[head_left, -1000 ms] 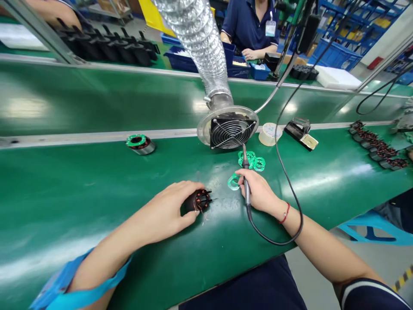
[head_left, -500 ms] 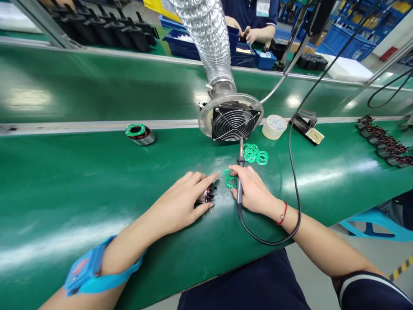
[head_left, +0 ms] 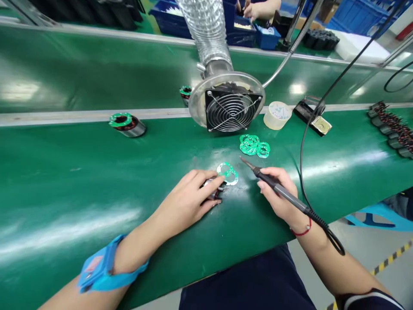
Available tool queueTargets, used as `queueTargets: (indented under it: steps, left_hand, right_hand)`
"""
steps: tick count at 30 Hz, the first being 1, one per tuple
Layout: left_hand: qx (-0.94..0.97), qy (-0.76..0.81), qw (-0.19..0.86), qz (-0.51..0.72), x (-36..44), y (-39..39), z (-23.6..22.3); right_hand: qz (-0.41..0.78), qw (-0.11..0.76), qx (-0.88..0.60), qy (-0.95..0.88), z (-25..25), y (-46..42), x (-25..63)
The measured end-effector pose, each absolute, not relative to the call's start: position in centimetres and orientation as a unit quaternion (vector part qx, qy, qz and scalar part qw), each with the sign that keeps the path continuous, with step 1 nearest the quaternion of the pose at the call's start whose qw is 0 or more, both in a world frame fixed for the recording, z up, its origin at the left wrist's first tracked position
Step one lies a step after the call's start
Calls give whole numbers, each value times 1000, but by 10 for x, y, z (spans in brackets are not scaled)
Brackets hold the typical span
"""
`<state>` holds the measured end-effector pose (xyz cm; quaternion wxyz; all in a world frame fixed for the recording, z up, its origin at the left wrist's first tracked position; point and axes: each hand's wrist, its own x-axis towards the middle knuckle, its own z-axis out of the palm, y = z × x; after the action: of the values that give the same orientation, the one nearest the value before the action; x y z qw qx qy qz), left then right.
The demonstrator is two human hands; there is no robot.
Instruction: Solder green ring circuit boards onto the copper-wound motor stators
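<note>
My left hand (head_left: 187, 200) lies over a small dark motor stator (head_left: 215, 189) with copper windings and holds it down on the green belt (head_left: 97, 172). A green ring-shaped circuit board (head_left: 227, 172) lies just beyond the stator, close to my left fingertips. My right hand (head_left: 280, 196) grips a black soldering iron (head_left: 277, 186), its tip pointing up-left near the ring board but apart from it. The iron's cable (head_left: 322, 224) loops off past my wrist.
A fume fan (head_left: 229, 110) on a silver duct (head_left: 206, 30) stands behind. Several green ring boards (head_left: 254, 145), a tape roll (head_left: 276, 115), an iron stand (head_left: 312, 118), finished stators (head_left: 126, 124) and a row of stators (head_left: 392, 129) lie around. Another person's hands (head_left: 254, 8) work across.
My right hand has let go of the green ring board and swung the soldering iron from upright to slanting with its tip up-left. My left hand stays over the stator.
</note>
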<state>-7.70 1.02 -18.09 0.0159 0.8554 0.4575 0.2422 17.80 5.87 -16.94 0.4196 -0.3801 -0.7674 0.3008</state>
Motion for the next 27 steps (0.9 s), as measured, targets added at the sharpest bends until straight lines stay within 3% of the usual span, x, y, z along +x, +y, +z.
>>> queueTargets:
  steps: [8, 27]
  left_hand:
    - [843, 467, 13, 266, -75, 14, -185]
    - [836, 490, -14, 248, -75, 11, -183]
  right_hand:
    - [442, 383, -365, -724, -177, 62, 180]
    - [461, 368, -356, -725, -175, 62, 177]
